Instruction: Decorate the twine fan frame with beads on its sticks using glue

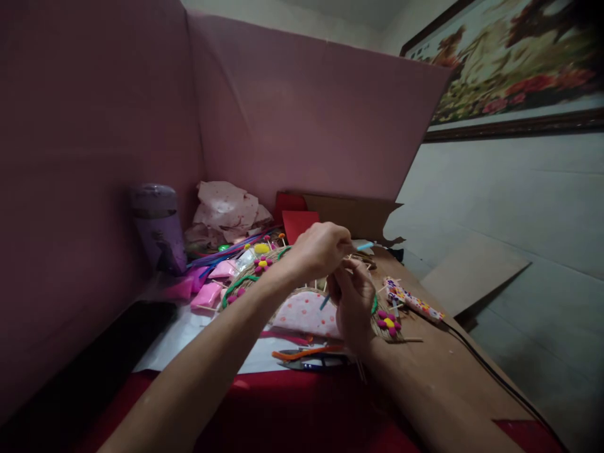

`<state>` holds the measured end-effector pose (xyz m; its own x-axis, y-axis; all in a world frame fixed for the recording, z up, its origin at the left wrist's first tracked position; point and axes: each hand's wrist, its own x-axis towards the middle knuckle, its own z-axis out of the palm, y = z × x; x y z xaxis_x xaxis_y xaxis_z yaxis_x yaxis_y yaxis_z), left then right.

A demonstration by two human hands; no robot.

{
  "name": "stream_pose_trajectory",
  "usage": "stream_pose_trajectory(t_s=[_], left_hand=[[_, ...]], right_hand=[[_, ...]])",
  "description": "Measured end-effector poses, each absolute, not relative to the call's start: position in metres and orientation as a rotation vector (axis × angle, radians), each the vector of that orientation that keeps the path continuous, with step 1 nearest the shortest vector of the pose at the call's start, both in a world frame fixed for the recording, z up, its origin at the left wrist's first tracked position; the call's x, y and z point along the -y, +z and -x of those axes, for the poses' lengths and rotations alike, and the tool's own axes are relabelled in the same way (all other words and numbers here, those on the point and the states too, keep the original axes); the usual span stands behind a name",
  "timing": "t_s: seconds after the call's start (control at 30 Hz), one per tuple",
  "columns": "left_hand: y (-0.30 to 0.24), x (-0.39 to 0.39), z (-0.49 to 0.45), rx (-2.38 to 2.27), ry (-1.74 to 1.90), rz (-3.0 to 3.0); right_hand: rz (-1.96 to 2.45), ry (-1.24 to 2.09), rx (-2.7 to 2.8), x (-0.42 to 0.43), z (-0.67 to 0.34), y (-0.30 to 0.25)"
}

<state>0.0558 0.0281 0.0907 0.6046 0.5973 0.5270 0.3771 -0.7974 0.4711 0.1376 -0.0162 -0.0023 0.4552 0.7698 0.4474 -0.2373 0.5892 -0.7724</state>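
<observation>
A light blue pipe cleaner runs through both my hands; one end sticks out to the right and the other hangs below. My left hand is closed on it, fingers bent. Just under and to the right, my right hand is closed on it too, with the fingertips partly hidden. Beneath the hands lies a round twine-wrapped piece with green braid, a pale dotted cloth part and magenta clay flowers with yellow centres. My hands and forearms cover part of it.
Orange-handled snips lie in front. At right is a floral-patterned glue gun with a black cord. Blue and purple pipe cleaners, pink packets and a purple tumbler stand left. Pink panels rise behind.
</observation>
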Motion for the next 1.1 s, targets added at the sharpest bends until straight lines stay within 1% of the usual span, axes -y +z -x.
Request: stream_pose_trajectory(t_s=[0.1, 0.2, 0.4, 0.57, 0.77, 0.87, 1.1], left_hand=[[0.079, -0.027, -0.069, -0.869, 1.161, -2.544], [0.075, -0.031, -0.071, -0.843, 1.263, -2.479], [0.071, -0.039, -0.071, -0.652, 1.049, -2.298], [0.073, -0.035, -0.069, -0.624, 1.105, -2.297], [0.077, -0.032, -0.067, -0.634, 1.131, -2.319], [0.08, -0.033, -0.065, -0.663, 1.083, -2.263], [0.079, -0.041, -0.062, -0.682, 0.903, -2.096]], right_hand=[[0.705, 0.639, 0.888, 0.014, -0.14, -0.003], [0.716, 0.606, 0.929, 0.012, -0.141, -0.006], [0.74, 0.582, 1.003, 0.012, -0.141, -0.011], [0.756, 0.599, 0.995, 0.015, -0.139, -0.012], [0.828, 0.475, 1.12, 0.017, -0.139, -0.009], [0.835, 0.449, 1.153, 0.016, -0.14, -0.008], [0.837, 0.572, 1.113, 0.008, -0.144, -0.01]])
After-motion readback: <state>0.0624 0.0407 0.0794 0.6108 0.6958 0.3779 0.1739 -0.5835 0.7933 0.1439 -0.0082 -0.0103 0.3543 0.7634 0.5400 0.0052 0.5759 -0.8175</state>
